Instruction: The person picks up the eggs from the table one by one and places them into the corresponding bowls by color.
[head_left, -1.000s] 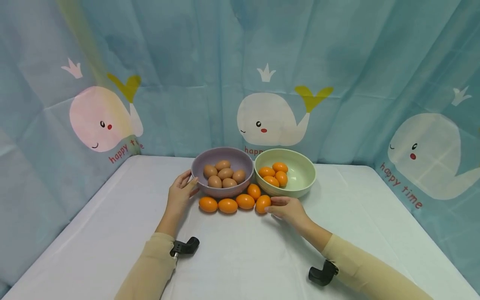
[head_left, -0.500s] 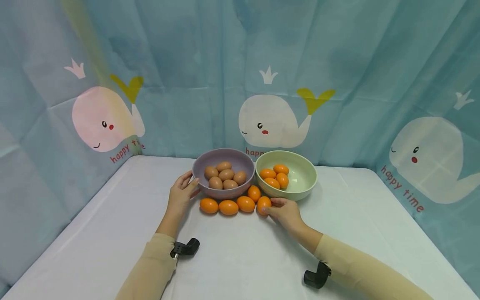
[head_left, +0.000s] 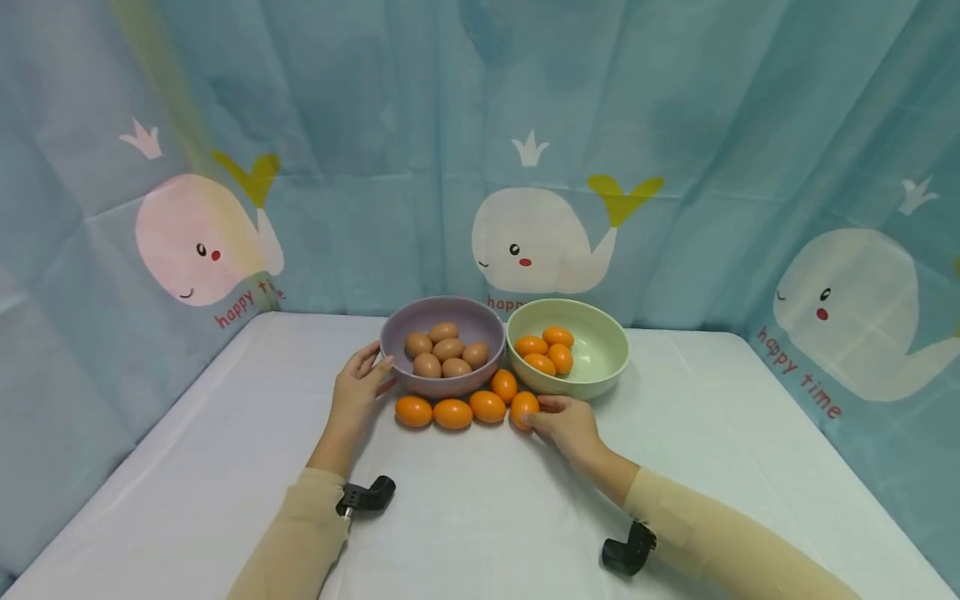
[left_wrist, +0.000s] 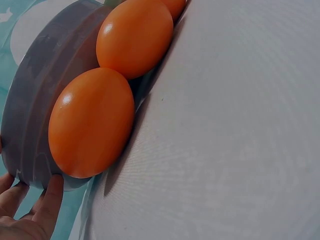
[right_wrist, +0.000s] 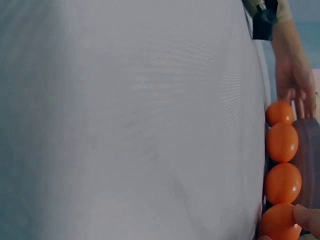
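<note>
A purple bowl (head_left: pixel 491 321) with several brown eggs (head_left: pixel 447 348) stands on the white table. My left hand (head_left: pixel 354 390) touches its left side, fingertips resting on the outer wall (left_wrist: pixel 32 145) in the left wrist view. Along the front of the bowl lie several orange eggs (head_left: pixel 453 414). At the right end of that row, my right hand (head_left: pixel 572 429) pinches one orange egg (head_left: pixel 521 406) between thumb and fingers. It still appears to rest on the table. In the right wrist view, the thumb (right_wrist: pixel 306 220) presses that egg, and most of the hand lies outside the frame.
A light green bowl (head_left: pixel 607 346) holding several orange eggs (head_left: pixel 559 358) stands close beside the purple one, behind my right hand. White cloth (head_left: pixel 480 508) covers the table. A blue curtain (head_left: pixel 390 242) printed with whales hangs at the back and sides.
My right hand has moved slightly left and closed its thumb and fingers onto the end orange egg. My left hand stays at the purple bowl.
</note>
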